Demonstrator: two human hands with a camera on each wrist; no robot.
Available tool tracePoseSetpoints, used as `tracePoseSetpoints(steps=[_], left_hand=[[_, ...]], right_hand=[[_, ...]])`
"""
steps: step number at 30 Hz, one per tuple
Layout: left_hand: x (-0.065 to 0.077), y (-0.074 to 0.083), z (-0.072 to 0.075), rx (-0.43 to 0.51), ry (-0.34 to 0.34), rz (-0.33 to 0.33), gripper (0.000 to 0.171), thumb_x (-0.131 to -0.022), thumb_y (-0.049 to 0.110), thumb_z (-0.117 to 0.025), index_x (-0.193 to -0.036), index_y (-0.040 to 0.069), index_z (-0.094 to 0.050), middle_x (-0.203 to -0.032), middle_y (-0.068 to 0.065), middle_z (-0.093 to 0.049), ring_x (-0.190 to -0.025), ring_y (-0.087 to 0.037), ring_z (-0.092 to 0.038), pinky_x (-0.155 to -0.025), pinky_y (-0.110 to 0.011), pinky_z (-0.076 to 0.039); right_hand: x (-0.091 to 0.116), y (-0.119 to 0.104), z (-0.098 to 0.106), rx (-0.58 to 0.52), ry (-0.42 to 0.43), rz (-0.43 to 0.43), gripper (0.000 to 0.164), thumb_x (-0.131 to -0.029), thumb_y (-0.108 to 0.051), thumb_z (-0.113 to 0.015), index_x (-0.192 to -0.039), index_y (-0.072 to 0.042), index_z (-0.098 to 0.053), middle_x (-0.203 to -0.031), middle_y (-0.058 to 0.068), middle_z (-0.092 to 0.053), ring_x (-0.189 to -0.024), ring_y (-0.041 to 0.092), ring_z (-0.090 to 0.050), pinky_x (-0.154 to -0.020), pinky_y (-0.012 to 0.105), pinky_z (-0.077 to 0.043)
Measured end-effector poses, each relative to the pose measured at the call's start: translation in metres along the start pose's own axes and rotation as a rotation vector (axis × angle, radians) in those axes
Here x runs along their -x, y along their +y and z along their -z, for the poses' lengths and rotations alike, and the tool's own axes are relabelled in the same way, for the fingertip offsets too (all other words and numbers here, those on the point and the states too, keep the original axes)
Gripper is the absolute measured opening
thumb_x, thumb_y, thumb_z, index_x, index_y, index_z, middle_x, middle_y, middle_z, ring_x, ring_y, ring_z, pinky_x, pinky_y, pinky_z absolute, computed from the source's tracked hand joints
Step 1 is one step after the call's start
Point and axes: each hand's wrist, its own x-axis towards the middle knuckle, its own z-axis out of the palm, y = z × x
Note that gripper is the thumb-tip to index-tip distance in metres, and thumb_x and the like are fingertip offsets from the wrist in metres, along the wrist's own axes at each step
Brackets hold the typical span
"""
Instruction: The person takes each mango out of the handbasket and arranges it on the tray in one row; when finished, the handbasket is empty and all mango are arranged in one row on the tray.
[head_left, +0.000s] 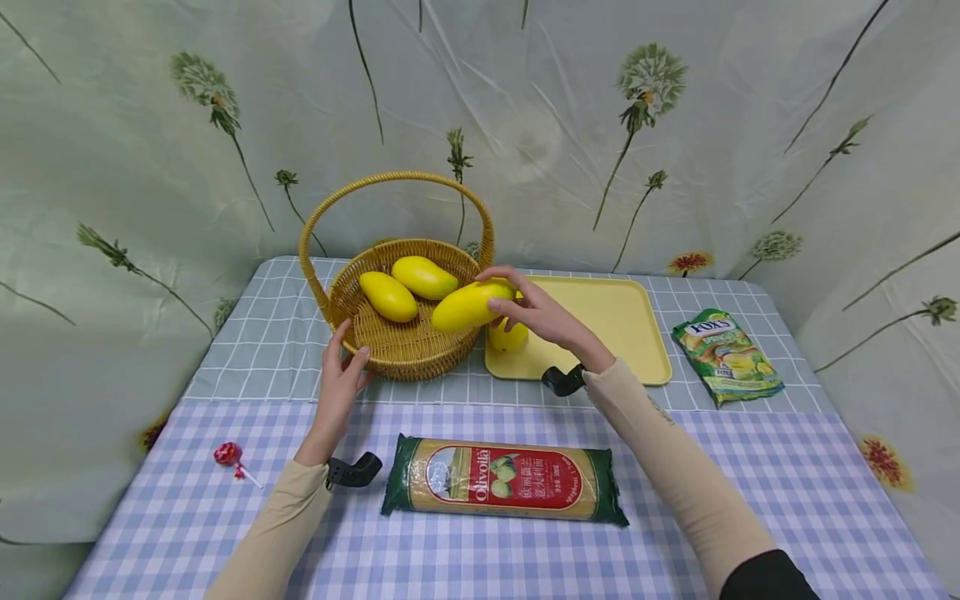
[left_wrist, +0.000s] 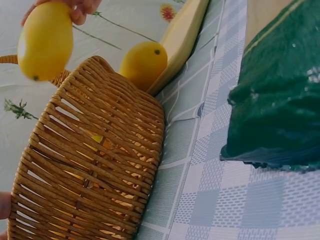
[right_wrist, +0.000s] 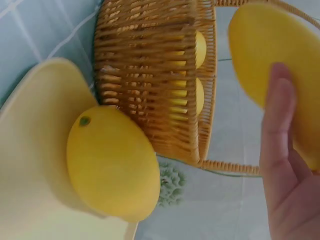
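My right hand (head_left: 536, 312) grips a yellow mango (head_left: 468, 307) over the right rim of the wicker basket (head_left: 420, 362). Seen from the right wrist, the held mango (right_wrist: 280, 60) is raised above the rim, with the thumb along its side. Two more mangoes, one on the left (head_left: 387, 297) and one behind it (head_left: 424, 277), lie inside the basket. Another mango (right_wrist: 112, 162) rests on the yellow tray (head_left: 607, 325), partly hidden by my right hand in the head view. My left hand (head_left: 343, 387) holds the basket's front left rim between thumb and fingers.
A spaghetti pack (head_left: 506, 481) lies across the front of the checked cloth. To its left is a red lollipop (head_left: 228, 454). A green candy bag (head_left: 727, 357) lies right of the tray. The basket's tall handle (head_left: 397, 177) arches above it.
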Motion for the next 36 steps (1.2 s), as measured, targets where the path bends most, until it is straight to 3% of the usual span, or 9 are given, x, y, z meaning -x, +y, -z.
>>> tracePoseSetpoints(steps=[3,7,11,15,18,23,27,31,36], left_hand=[[0.000,0.000,0.000,-0.006,0.001,0.002,0.059,-0.104,0.014,-0.041,-0.155,0.017,-0.013,-0.148,-0.018,-0.009,-0.133,-0.033,-0.030,-0.101,-0.053,-0.038],[0.001,0.001,0.000,-0.007,0.001,0.001,0.059,-0.104,0.016,-0.041,-0.155,0.017,-0.012,-0.149,-0.018,-0.008,-0.133,-0.033,-0.030,-0.102,-0.052,-0.037],[0.001,0.001,-0.001,-0.007,0.003,-0.008,0.059,-0.104,0.016,-0.042,-0.155,0.016,-0.013,-0.148,-0.019,-0.010,-0.133,-0.032,-0.031,-0.101,-0.052,-0.038],[0.002,0.001,0.000,-0.022,0.004,-0.009,0.059,-0.104,0.016,-0.041,-0.155,0.016,-0.012,-0.147,-0.019,-0.011,-0.133,-0.034,-0.031,-0.101,-0.054,-0.038],[0.002,0.000,0.000,-0.030,0.003,-0.010,0.059,-0.104,0.017,-0.041,-0.155,0.017,-0.012,-0.148,-0.019,-0.010,-0.133,-0.035,-0.031,-0.101,-0.055,-0.037],[0.001,0.001,0.000,-0.030,-0.001,-0.005,0.059,-0.104,0.017,-0.042,-0.155,0.017,-0.012,-0.149,-0.019,-0.010,-0.133,-0.034,-0.030,-0.101,-0.054,-0.037],[0.000,-0.001,0.001,-0.024,-0.002,0.007,0.059,-0.104,0.017,-0.042,-0.155,0.017,-0.012,-0.148,-0.019,-0.009,-0.134,-0.034,-0.030,-0.101,-0.053,-0.037],[0.000,-0.002,0.001,-0.014,0.000,0.005,0.059,-0.103,0.019,-0.042,-0.155,0.018,-0.013,-0.148,-0.019,-0.009,-0.134,-0.034,-0.030,-0.101,-0.053,-0.038],[0.000,-0.001,0.001,-0.027,-0.004,0.000,0.060,-0.104,0.019,-0.042,-0.155,0.018,-0.012,-0.148,-0.019,-0.009,-0.134,-0.034,-0.029,-0.101,-0.053,-0.037]], right_hand=[[0.005,0.002,0.003,0.003,0.029,-0.015,0.033,-0.102,-0.023,-0.048,-0.134,-0.011,-0.047,-0.122,0.014,-0.049,-0.088,0.051,-0.052,-0.070,0.054,-0.049],[0.011,0.003,0.009,-0.070,0.051,-0.044,0.036,-0.100,-0.016,-0.054,-0.135,-0.010,-0.048,-0.128,0.011,-0.046,-0.093,0.053,-0.050,-0.072,0.051,-0.050],[0.017,0.006,0.018,-0.071,0.049,-0.060,0.044,-0.097,-0.012,-0.056,-0.140,-0.010,-0.044,-0.134,0.011,-0.043,-0.098,0.047,-0.051,-0.075,0.043,-0.050],[0.026,0.009,0.029,-0.045,0.064,-0.064,0.046,-0.100,-0.018,-0.053,-0.143,-0.013,-0.037,-0.139,0.011,-0.039,-0.108,0.035,-0.050,-0.089,0.043,-0.047],[0.032,0.013,0.038,-0.109,0.086,-0.063,0.045,-0.101,-0.019,-0.052,-0.141,-0.014,-0.033,-0.139,0.015,-0.034,-0.113,0.034,-0.049,-0.098,0.048,-0.042],[0.041,0.023,0.052,-0.122,0.139,-0.090,0.038,-0.102,-0.022,-0.049,-0.136,-0.017,-0.032,-0.138,0.018,-0.032,-0.111,0.034,-0.049,-0.096,0.050,-0.044],[0.047,0.031,0.063,-0.045,0.180,-0.164,0.041,-0.104,-0.028,-0.042,-0.141,-0.015,-0.030,-0.135,0.019,-0.036,-0.103,0.032,-0.050,-0.091,0.051,-0.045],[0.048,0.041,0.070,0.008,0.158,-0.269,0.046,-0.106,-0.032,-0.033,-0.146,-0.010,-0.027,-0.134,0.022,-0.036,-0.103,0.034,-0.047,-0.088,0.050,-0.043],[0.044,0.057,0.073,0.093,0.096,-0.390,0.048,-0.104,-0.030,-0.041,-0.145,-0.008,-0.028,-0.144,0.020,-0.029,-0.117,0.037,-0.039,-0.092,0.054,-0.040]])
